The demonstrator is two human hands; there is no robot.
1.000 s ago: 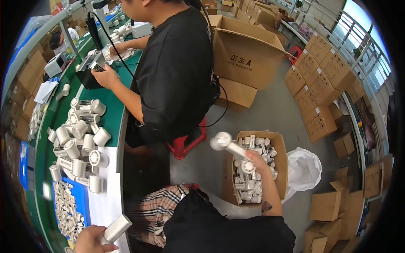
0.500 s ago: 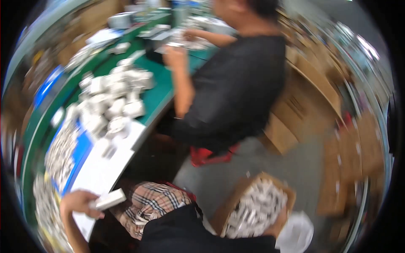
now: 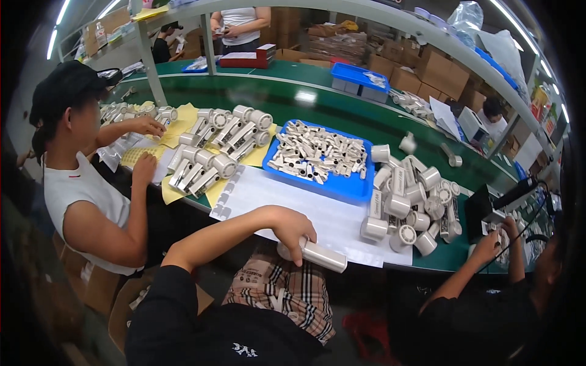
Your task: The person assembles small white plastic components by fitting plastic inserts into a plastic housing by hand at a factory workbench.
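My left hand [image 3: 294, 233] is closed around a white plastic housing [image 3: 325, 256] with a long, boxy handle and a rounded end. It holds the housing over my lap, just off the table's front edge. Under it lies a white sheet [image 3: 278, 194] on the table. Beyond the sheet, a blue tray [image 3: 317, 190] is filled with small white parts [image 3: 317, 151]. To the right, similar housings with round heads [image 3: 398, 205] lie in a loose pile. Others, on yellow paper to the left, lie in rows with their dark insides showing [image 3: 201, 177]. My right hand is out of sight.
At the left a person in a white top [image 3: 91, 201] handles parts. Someone in black [image 3: 482, 311] works at the right beside a black stand [image 3: 488, 210]. A rail [image 3: 342, 17] spans above the green table [image 3: 244, 91]. A cardboard box [image 3: 125, 305] stands at lower left.
My view has swung from the right round to the table in front. The left hand still grips the housing. My right hand, earlier at a cardboard box of white parts, has left the view.
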